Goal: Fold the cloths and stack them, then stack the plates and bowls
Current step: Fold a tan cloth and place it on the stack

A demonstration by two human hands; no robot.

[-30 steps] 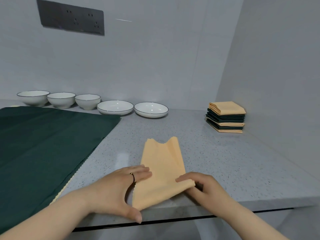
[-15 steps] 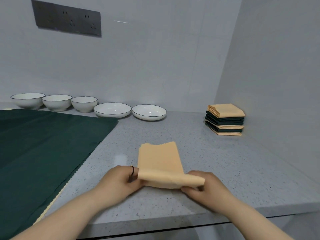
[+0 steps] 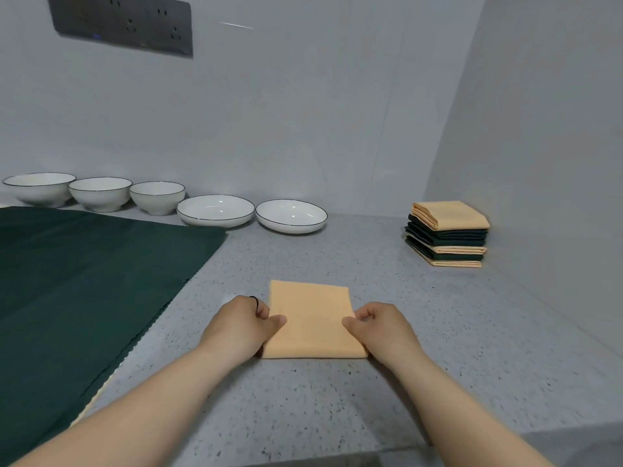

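Note:
A small orange cloth (image 3: 312,320) lies folded into a rectangle on the speckled grey counter (image 3: 438,332). My left hand (image 3: 241,326) pinches its left edge, thumb on top. My right hand (image 3: 381,326) pinches its right edge the same way. A stack of folded orange and dark green cloths (image 3: 446,234) sits in the far right corner. A large dark green cloth (image 3: 74,281) lies spread flat on the left. Three white bowls (image 3: 101,193) and two shallow white plates (image 3: 290,215) stand in a row along the back wall.
A dark socket panel (image 3: 124,23) is mounted on the back wall. A grey side wall (image 3: 539,163) closes the right. The counter's front edge (image 3: 337,460) runs just below my forearms.
The near end of the orange cloth was lifted and folded over away from me. It now lies flat as a shorter rectangle, with both hands at its side edges.

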